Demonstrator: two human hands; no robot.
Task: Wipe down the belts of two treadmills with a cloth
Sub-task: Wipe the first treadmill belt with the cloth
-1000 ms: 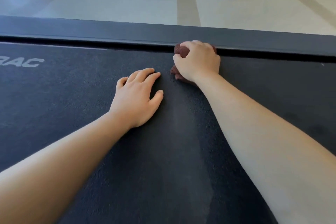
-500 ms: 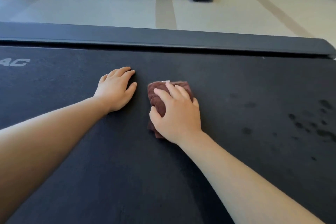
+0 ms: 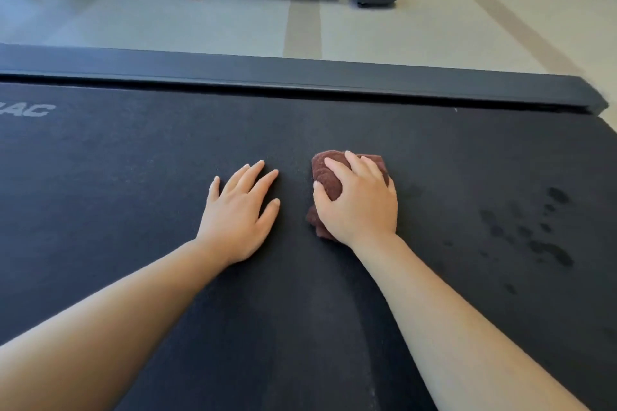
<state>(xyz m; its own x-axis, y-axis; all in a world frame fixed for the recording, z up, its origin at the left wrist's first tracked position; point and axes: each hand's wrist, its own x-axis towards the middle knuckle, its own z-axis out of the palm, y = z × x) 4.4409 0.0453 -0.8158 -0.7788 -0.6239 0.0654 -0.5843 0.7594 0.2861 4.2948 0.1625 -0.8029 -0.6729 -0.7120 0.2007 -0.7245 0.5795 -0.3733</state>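
Left hand (image 3: 238, 213) and right hand (image 3: 359, 203) bare. Left forearm (image 3: 117, 317) and right forearm (image 3: 450, 310) bare too, smooth, rounded, widening toward the bottom frame edge. Fingers (image 3: 248, 177) short, tapering.

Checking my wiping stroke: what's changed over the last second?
The right hand, gripping the maroon folded cloth, drew it back from the dark far side rail to mid-belt, toward the person. The left hand stayed flat on the black treadmill belt.
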